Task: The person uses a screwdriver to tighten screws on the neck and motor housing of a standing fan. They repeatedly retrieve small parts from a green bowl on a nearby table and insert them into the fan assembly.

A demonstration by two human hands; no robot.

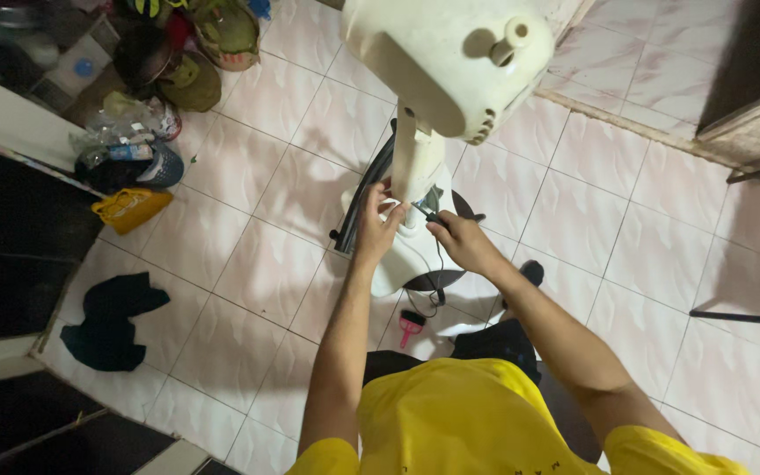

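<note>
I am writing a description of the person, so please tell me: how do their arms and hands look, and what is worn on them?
Left hand and right hand are bare: no gloves, watch or rings visible. Both forearms are uncovered. Short yellow sleeves end above the elbows.

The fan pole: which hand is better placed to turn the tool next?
The right hand probably: it already grips the dark tool pointed at the fan pole. The left hand rests against the pole.
</note>
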